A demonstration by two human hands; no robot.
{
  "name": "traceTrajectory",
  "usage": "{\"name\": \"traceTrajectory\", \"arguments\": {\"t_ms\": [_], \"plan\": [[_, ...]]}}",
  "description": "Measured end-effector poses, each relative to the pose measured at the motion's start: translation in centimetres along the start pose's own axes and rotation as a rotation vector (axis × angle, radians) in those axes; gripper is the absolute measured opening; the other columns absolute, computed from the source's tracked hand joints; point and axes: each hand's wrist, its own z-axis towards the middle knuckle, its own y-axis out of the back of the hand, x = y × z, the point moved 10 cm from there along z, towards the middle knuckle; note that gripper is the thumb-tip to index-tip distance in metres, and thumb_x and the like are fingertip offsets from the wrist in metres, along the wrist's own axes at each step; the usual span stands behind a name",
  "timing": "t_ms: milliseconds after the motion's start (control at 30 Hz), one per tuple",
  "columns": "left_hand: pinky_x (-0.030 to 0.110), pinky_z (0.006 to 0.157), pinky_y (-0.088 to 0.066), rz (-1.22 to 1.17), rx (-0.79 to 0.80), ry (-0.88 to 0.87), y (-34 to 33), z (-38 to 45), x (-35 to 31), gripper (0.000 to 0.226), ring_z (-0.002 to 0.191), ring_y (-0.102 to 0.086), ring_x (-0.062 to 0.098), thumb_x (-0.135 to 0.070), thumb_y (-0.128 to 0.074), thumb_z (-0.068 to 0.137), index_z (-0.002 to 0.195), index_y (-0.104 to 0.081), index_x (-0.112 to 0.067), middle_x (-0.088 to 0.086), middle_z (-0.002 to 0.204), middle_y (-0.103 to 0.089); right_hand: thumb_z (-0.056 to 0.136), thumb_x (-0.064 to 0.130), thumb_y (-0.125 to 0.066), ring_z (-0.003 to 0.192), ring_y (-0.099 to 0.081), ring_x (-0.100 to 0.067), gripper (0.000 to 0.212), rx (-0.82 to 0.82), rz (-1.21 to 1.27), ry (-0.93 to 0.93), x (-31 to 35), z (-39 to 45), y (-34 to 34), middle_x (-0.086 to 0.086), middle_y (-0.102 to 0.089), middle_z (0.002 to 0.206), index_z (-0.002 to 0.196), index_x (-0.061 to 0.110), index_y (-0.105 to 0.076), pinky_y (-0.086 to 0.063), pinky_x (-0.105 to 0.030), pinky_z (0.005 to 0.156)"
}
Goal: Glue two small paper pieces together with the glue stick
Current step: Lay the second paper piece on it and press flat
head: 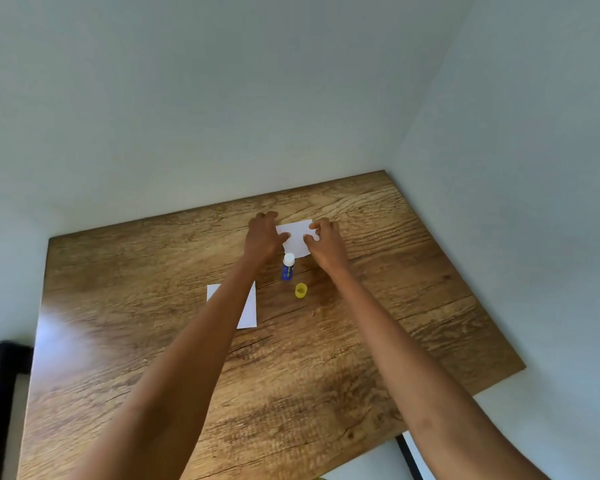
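Two walls: pale, meeting behind the far right corner of the table
Table (326, 375): wood-grain top; dark frame at its near edges
Left hand (261, 237): fingers bent, tips on the far paper's left edge
Right hand (326, 242): fingers curled, tips on its right edge; whether either hand pinches it, cannot tell
Far paper (296, 237): white, flat between both hands
Near paper (248, 311): white, partly under the left forearm
Glue stick (288, 267): blue, upright, uncapped, just nearer than the far paper
Cap (301, 291): yellow, beside the stick

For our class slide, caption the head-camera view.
Both hands hold a paper piece beyond the uncapped glue stick, yellow cap and second paper.
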Motion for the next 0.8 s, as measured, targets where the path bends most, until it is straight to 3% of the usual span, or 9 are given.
{"name": "traceTrajectory", "arguments": {"t_ms": [167, 367, 433, 533, 633, 700, 800], "plan": [[0.038, 0.091, -0.042, 0.085, 0.068, 0.019, -0.9, 1.5, -0.1, 0.059, 0.118, -0.046, 0.032, -0.022, -0.073, 0.076, 0.127, -0.048, -0.007, 0.018, 0.128, -0.05, 0.085, 0.018, -0.059, 0.107, -0.055, -0.027, 0.03, 0.022, -0.095, 0.006, -0.5, 0.3, -0.8, -0.012, -0.048, 0.123, 0.114, 0.011, -0.051, -0.045, -0.036, 0.08], [0.032, 0.076, -0.041, -0.098, 0.092, 0.074, -0.2, 2.1, -0.4, 0.031, 0.105, -0.058, 0.029, -0.015, -0.069, 0.079, 0.105, -0.061, 0.001, 0.016, 0.115, -0.062, 0.086, 0.022, -0.06, 0.104, -0.056, -0.024, 0.03, 0.025, -0.05, -0.005, -0.1, 0.6, -0.5, -0.011, -0.051, 0.12, 0.112, 0.011, -0.051, -0.043, -0.032, 0.076], [0.032, 0.072, -0.044, -0.226, 0.081, 0.102, 0.6, 1.7, -0.5, 0.023, 0.089, -0.064, 0.03, -0.016, -0.068, 0.081, 0.094, -0.064, 0.003, 0.018, 0.1, -0.067, 0.087, 0.029, -0.061, 0.102, -0.055, -0.021, 0.033, 0.024, 0.015, 0.02, 0.8, 0.5, -0.2, -0.01, -0.053, 0.118, 0.112, 0.011, -0.051, -0.043, -0.031, 0.075], [0.031, 0.066, -0.049, -0.355, 0.036, 0.136, 2.6, 0.8, -0.6, 0.018, 0.058, -0.06, 0.017, -0.018, -0.067, 0.083, 0.081, -0.061, -0.001, 0.008, 0.072, -0.064, 0.083, 0.044, -0.063, 0.1, -0.055, -0.016, 0.041, 0.02, 0.07, 0.097, 3.4, 0.1, 0.5, -0.003, -0.055, 0.115, 0.112, 0.016, -0.054, -0.045, -0.03, 0.074], [0.02, 0.044, -0.045, -0.464, 0.013, 0.155, 5.2, -0.4, -0.5, 0.027, 0.047, -0.056, 0.01, -0.017, -0.063, 0.085, 0.063, -0.05, -0.009, 0.006, 0.061, -0.058, 0.077, 0.054, -0.065, 0.097, -0.055, -0.014, 0.053, 0.037, 0.029, 0.151, 6.7, -0.6, 0.7, 0.003, -0.057, 0.113, 0.117, 0.02, -0.054, -0.042, -0.029, 0.072], [0.018, 0.04, -0.04, -0.524, 0.022, 0.152, 7.2, -1.4, -0.7, 0.028, 0.042, -0.055, 0.011, -0.016, -0.059, 0.087, 0.062, -0.049, -0.008, 0.009, 0.061, -0.058, 0.076, 0.052, -0.067, 0.097, -0.057, -0.015, 0.058, 0.061, -0.023, 0.202, 9.2, -1.4, 0.3, 0.003, -0.059, 0.113, 0.121, 0.019, -0.052, -0.042, -0.03, 0.071], [0.02, 0.047, -0.042, -0.615, 0.016, 0.14, 10.1, -3.1, -1.0, 0.02, 0.052, -0.057, 0.02, -0.019, -0.058, 0.088, 0.076, -0.057, -0.003, 0.009, 0.067, -0.062, 0.082, 0.04, -0.066, 0.096, -0.062, -0.018, 0.048, 0.031, -0.08, 0.286, 12.6, -2.8, 0.1, -0.001, -0.065, 0.111, 0.121, 0.016, -0.052, -0.047, -0.03, 0.072]]}}
